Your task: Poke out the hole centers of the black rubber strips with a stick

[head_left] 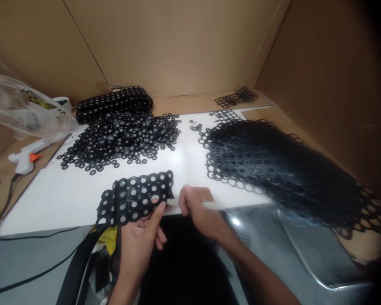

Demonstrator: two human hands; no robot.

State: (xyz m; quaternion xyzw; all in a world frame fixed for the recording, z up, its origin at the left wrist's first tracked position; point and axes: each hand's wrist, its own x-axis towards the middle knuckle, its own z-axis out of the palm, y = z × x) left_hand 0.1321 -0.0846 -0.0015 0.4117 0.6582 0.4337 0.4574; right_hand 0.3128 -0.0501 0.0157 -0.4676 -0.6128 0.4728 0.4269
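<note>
My left hand [139, 243] grips a black sheet of joined rings with pale centres [135, 197] from below, thumb on its right edge, at the near edge of the white board [66, 199]. My right hand [198, 212] is closed in a pinch round a thin pale stick-like tool [211, 205], its tip touching the sheet's right edge. A heap of loose black rings [120, 137] lies on the board behind. A large mound of emptied black ring mesh [273, 165] covers the right side.
A stack of whole ring sheets [114, 102] sits at the back. A white glue gun [27, 156] with a black cord and a clear plastic bag [22, 108] lie left. Cardboard walls [178, 42] enclose the bench. A shiny metal tray [305, 254] is at the lower right.
</note>
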